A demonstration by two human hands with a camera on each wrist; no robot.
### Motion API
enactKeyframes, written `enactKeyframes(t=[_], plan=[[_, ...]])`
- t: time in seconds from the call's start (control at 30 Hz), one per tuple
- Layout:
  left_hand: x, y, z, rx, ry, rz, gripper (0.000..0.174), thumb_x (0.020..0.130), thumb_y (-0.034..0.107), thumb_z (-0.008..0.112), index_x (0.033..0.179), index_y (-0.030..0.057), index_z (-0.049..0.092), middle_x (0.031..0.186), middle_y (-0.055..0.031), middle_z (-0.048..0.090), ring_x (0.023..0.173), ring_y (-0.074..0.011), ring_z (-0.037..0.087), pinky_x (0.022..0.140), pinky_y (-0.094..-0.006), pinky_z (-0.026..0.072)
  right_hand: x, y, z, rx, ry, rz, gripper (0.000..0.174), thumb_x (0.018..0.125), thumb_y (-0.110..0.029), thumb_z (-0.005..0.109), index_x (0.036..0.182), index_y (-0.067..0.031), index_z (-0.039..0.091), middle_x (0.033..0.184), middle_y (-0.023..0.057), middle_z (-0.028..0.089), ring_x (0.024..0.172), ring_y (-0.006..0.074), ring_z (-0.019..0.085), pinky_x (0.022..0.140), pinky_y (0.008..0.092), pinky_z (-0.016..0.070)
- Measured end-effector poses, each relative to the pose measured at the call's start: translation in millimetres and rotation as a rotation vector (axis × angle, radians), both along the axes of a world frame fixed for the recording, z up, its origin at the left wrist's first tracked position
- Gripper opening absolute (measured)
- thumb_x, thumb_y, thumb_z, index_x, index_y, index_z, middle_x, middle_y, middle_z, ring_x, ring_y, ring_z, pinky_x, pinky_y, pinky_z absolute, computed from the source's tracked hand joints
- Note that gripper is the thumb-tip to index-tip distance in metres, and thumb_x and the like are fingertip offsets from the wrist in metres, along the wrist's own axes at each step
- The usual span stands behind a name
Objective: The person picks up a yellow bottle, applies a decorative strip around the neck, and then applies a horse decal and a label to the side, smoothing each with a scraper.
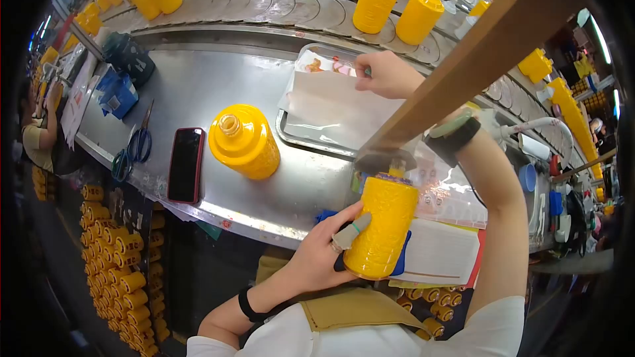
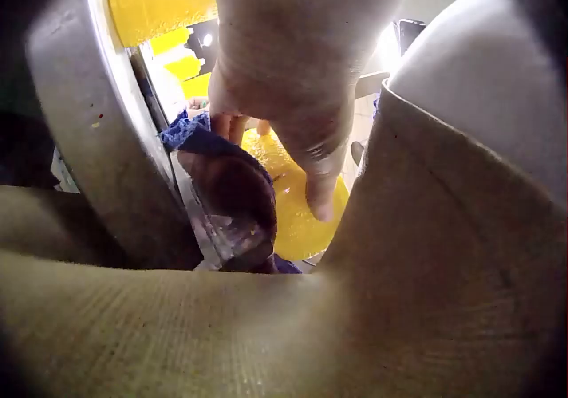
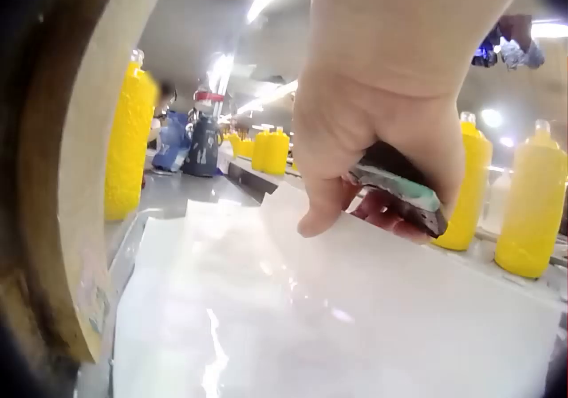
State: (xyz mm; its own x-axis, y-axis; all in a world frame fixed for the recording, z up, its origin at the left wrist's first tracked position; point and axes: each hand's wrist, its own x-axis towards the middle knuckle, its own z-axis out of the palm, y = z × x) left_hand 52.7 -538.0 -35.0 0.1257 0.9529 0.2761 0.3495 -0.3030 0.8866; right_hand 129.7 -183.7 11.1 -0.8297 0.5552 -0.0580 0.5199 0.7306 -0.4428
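Observation:
In the head view my left hand grips a yellow textured bottle with a glassy neck, tilted over the table's front edge. A grey cover with a green band wraps one finger, and a blue cloth lies by the bottle. Above the metal tray, my right hand has its fingers curled at the far edge of a white translucent sheet. Its thumb lies in front of that edge, the other fingertips behind, pinching it. Colourful printed pictures show beyond the sheet.
A second yellow bottle stands left of the tray, beside a phone and scissors. A wooden beam slants over the right side. Behind the table, a conveyor carries several yellow bottles. Papers lie at the right front.

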Motion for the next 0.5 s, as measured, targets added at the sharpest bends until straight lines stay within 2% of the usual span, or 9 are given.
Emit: enactKeyframes(t=[0.07,0.13,0.23,0.27,0.37,0.4,0.43,0.5], plan=[[2.2,-1.3,-1.0,-0.006,-0.014,-0.003,0.095,0.074,0.023,0.093,0.154,0.0104,0.044,0.159,-0.0202,0.039,0.138,-0.0375,0.052,0.113,-0.0439,0.0457,5.8,-8.2,16.3,0.026,0.009,-0.004,0.022,0.083,-0.020,0.078,0.094,-0.0035,0.069,0.089,0.0141,0.071,0.083,0.0309,0.065,0.077,0.0406,0.0518],[1.6,-1.5,0.5,-0.037,-0.025,-0.026,0.098,0.072,0.020,0.092,0.155,0.0098,0.042,0.159,-0.0210,0.039,0.139,-0.0401,0.050,0.114,-0.0451,0.0449,11.3,-8.6,32.5,0.059,-0.068,0.064,0.026,0.086,-0.024,0.077,0.102,-0.0036,0.072,0.089,0.0135,0.071,0.083,0.0273,0.066,0.077,0.0389,0.0519],[5.0,-1.4,3.8,-0.002,-0.020,-0.016,0.102,0.070,0.017,0.093,0.157,0.0093,0.040,0.161,-0.0211,0.037,0.141,-0.0405,0.048,0.115,-0.0450,0.0444,23.3,-5.1,57.1,0.072,-0.046,0.133,0.032,0.088,-0.027,0.077,0.110,-0.0052,0.073,0.092,0.0123,0.072,0.084,0.0251,0.066,0.077,0.0378,0.0520],[5.1,-2.4,4.8,0.001,-0.016,-0.031,0.102,0.070,0.017,0.093,0.157,0.0093,0.040,0.161,-0.0211,0.037,0.141,-0.0405,0.048,0.115,-0.0450,0.0444,26.9,-3.9,56.3,0.150,0.217,0.234,0.033,0.089,-0.030,0.076,0.110,-0.0049,0.074,0.094,0.0109,0.072,0.085,0.0222,0.067,0.078,0.0360,0.0524],[7.1,-5.1,7.6,0.018,0.057,-0.005,0.104,0.070,0.015,0.093,0.158,0.0095,0.038,0.161,-0.0213,0.036,0.142,-0.0408,0.047,0.115,-0.0446,0.0441,51.1,-7.1,82.6,0.152,0.230,0.175,0.030,0.092,-0.026,0.075,0.112,-0.0040,0.073,0.097,0.0099,0.073,0.089,0.0202,0.067,0.081,0.0347,0.0530],[7.2,-5.0,8.9,0.020,0.067,0.000,0.104,0.070,0.015,0.092,0.158,0.0090,0.038,0.162,-0.0214,0.035,0.142,-0.0407,0.047,0.115,-0.0444,0.0442,59.4,-20.3,97.5,0.056,0.341,0.128,0.026,0.094,-0.020,0.074,0.112,-0.0027,0.071,0.098,0.0086,0.073,0.093,0.0191,0.067,0.084,0.0342,0.0533],[7.0,-5.2,9.9,0.020,0.077,0.005,0.104,0.070,0.015,0.092,0.158,0.0085,0.037,0.162,-0.0214,0.035,0.142,-0.0407,0.047,0.115,-0.0442,0.0443,65.4,-26.8,111.2,0.060,0.345,0.116,0.026,0.094,-0.020,0.074,0.112,-0.0027,0.071,0.098,0.0086,0.073,0.093,0.0191,0.067,0.084,0.0342,0.0533],[7.8,-4.6,7.4,0.027,0.083,0.001,0.103,0.071,0.015,0.091,0.158,0.0073,0.037,0.162,-0.0214,0.034,0.142,-0.0406,0.047,0.115,-0.0443,0.0442,75.6,-35.9,129.6,0.114,0.308,0.040,0.029,0.093,-0.019,0.070,0.114,-0.0007,0.070,0.103,0.0172,0.075,0.098,0.0316,0.070,0.087,0.0394,0.0546]])
